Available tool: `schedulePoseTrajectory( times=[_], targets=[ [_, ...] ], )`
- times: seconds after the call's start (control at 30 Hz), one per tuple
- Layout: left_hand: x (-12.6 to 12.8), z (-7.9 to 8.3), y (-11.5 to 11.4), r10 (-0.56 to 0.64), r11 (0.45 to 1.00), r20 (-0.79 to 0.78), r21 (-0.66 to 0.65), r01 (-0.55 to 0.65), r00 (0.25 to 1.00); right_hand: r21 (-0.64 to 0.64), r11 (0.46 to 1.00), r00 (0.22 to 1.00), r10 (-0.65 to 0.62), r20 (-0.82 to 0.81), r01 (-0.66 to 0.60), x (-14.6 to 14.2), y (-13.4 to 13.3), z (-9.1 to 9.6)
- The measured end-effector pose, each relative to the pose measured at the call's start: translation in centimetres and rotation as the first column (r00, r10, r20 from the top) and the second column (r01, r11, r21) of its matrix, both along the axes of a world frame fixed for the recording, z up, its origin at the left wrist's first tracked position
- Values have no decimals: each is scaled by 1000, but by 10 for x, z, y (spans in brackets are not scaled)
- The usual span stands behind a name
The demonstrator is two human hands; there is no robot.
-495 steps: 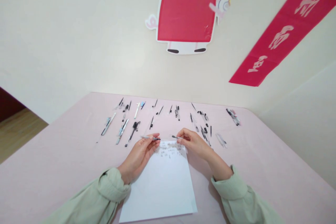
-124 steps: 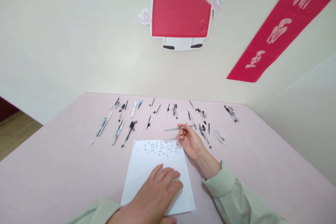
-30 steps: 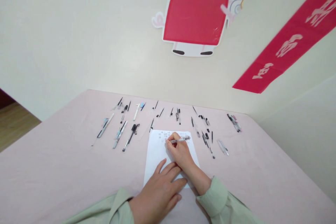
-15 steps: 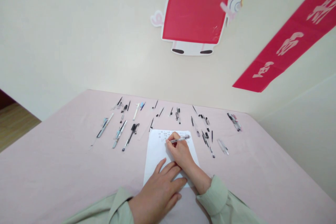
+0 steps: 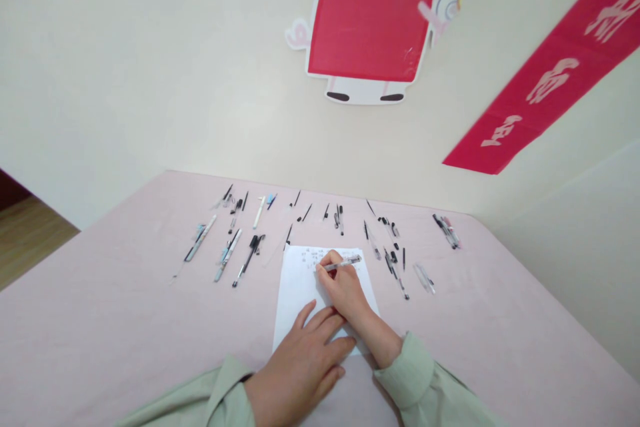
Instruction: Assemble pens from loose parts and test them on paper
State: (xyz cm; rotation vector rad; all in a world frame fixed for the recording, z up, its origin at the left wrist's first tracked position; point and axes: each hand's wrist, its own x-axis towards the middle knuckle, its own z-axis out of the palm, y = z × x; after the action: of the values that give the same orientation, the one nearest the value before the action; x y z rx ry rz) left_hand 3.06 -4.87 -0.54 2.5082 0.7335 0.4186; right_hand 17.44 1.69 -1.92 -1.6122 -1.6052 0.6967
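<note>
A white sheet of paper (image 5: 295,300) lies on the pink tablecloth in front of me, with rows of small dark handwriting along its top. My right hand (image 5: 346,292) rests on the upper part of the sheet, closed around a clear-barrelled pen (image 5: 345,262). The pen slants up to the right, its tip at the writing and partly covered by my fingers. Spread over the lower part of the sheet is my left hand (image 5: 307,363), palm down and fingers apart. Its fingertips reach close to my right wrist.
Several pens and pen parts lie around the sheet: a black pen (image 5: 249,261), a white-and-blue pen (image 5: 229,255), a pen (image 5: 397,277) and a clear barrel (image 5: 424,278). Grouped pens (image 5: 447,232) lie far right. Behind the tablecloth (image 5: 140,267) stands a wall with a red banner (image 5: 545,80).
Almost nothing differs. Both hands keep their places on the sheet, and the pen stays at nearly the same spot in the writing.
</note>
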Motion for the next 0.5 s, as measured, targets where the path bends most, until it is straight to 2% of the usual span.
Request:
schedulePoseTrajectory(
  times=[0.5],
  targets=[
    [0, -1, 0, 7, 1000, 8, 6, -7, 1000, 23, 1000, 1000, -11, -1, 11, 0, 0, 0]
  ],
)
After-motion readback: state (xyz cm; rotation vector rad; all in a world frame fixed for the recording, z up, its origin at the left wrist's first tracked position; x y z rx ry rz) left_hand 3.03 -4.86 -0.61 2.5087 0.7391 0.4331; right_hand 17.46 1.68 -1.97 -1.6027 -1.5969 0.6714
